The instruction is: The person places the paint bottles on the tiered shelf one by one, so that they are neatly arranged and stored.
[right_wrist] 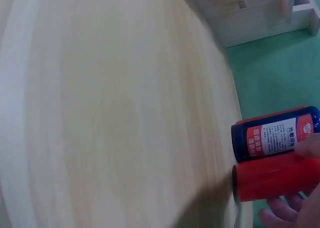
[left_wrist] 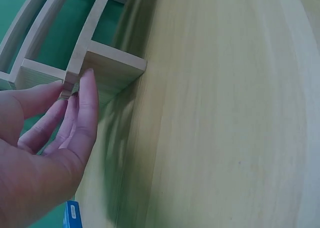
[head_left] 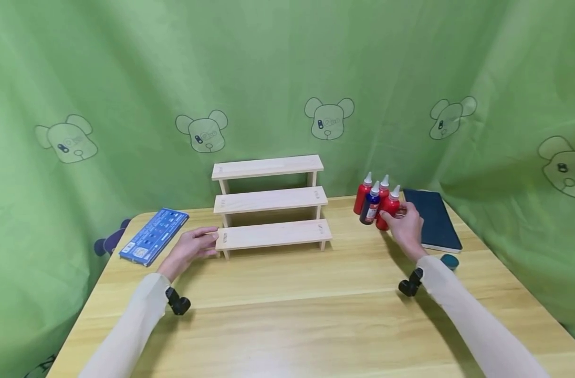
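Note:
A three-tier wooden step shelf (head_left: 274,234) stands at the back middle of the table. My left hand (head_left: 195,247) holds the left end of its lowest board; in the left wrist view, thumb and fingers (left_wrist: 88,103) pinch the board's corner (left_wrist: 71,78). On the right, my right hand (head_left: 406,229) grips a red bottle (head_left: 392,203) with a white pointed cap. Close against it stands a dark blue bottle (head_left: 370,206) with a red and white label (right_wrist: 277,137). Two more red bottles (head_left: 361,198) are behind, partly hidden.
Right of the bottles lies a dark blue book (head_left: 431,220), with a small round teal object (head_left: 450,261) in front of it. A blue flat package (head_left: 155,236) lies at the table's left edge. Green curtain (head_left: 268,79) hangs behind the wooden table (head_left: 287,315).

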`<state>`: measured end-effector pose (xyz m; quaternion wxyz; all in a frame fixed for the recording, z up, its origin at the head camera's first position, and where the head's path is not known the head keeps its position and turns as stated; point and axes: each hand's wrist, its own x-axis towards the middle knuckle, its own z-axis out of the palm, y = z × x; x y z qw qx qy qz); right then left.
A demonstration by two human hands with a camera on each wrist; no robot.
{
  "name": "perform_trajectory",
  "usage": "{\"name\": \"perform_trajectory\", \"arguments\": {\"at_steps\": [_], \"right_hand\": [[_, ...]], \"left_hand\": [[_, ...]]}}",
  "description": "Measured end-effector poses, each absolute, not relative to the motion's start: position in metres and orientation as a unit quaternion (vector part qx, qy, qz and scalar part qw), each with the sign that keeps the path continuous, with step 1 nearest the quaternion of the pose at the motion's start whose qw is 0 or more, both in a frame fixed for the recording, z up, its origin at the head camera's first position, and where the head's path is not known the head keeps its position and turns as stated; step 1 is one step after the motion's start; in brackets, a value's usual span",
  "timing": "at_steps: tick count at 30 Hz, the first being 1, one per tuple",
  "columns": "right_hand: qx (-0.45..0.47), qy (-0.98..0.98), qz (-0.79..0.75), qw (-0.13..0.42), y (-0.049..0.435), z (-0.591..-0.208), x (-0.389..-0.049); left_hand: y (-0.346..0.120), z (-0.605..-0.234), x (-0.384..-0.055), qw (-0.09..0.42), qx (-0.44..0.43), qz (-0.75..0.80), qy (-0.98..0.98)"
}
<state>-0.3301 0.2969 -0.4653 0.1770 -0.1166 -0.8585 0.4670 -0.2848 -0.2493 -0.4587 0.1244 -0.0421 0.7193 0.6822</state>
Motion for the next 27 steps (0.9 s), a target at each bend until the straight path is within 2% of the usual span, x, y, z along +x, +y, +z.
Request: {"name": "perform_trajectory", "arguments": {"at_steps": [9, 14, 21, 27], "right_hand": [[-0.083, -0.828, 0.466, 0.3, 0.29, -0.445, -0.325], [-0.029, -0.811, 0.476, 0.339, 0.275, -0.43, -0.323], [0.027, -0.798, 0.493, 0.345, 0.248, -0.416, -0.324], [0.049, -0.796, 0.515, 0.316, 0.231, -0.407, -0.328]], "left_hand": [[-0.248, -0.458, -0.287, 0.124, -0.042, 0.685, 0.717], [-0.249, -0.457, -0.286, 0.129, -0.029, 0.692, 0.709], [-0.248, -0.453, -0.287, 0.131, -0.033, 0.677, 0.724], [-0.248, -0.452, -0.286, 0.132, -0.035, 0.668, 0.731]]}}
